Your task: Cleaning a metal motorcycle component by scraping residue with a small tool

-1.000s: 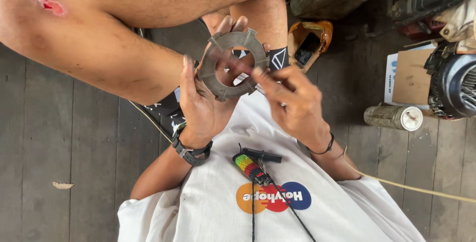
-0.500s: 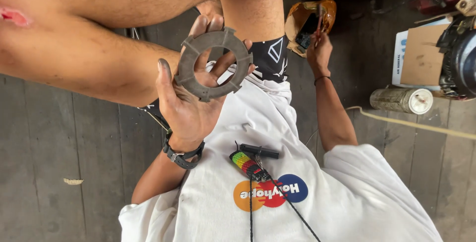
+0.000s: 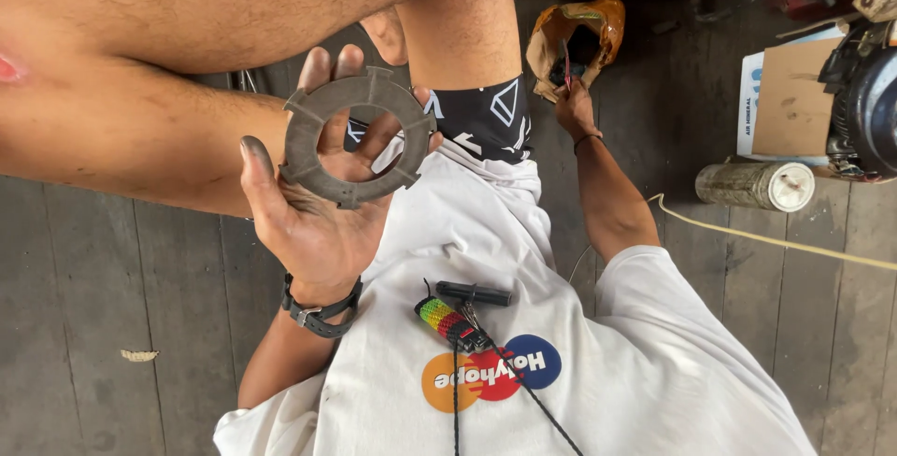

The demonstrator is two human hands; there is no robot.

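My left hand [image 3: 313, 222], with dirty fingers and a black wrist strap, holds up a flat grey metal ring [image 3: 355, 135] with notched tabs around its rim. The ring rests against my fingertips and palm, in front of my bare leg [image 3: 168, 73]. My right hand [image 3: 573, 108] is stretched out to the right, its fingers at the mouth of a crumpled orange-brown bag [image 3: 579, 35]. A thin pink-red thing shows at the fingertips, and the grip itself is hidden.
A dirty cylindrical can [image 3: 755, 185] lies on the dark wooden floor at the right. Beside it are a cardboard box [image 3: 790, 101] and a black engine part [image 3: 864, 106]. A pale cord [image 3: 775, 239] runs across the boards. A striped tag [image 3: 447, 320] hangs on my white shirt.
My right hand let go of the ring and reached away to the bag at the upper right. My left hand now holds the ring alone, a little lower in view.
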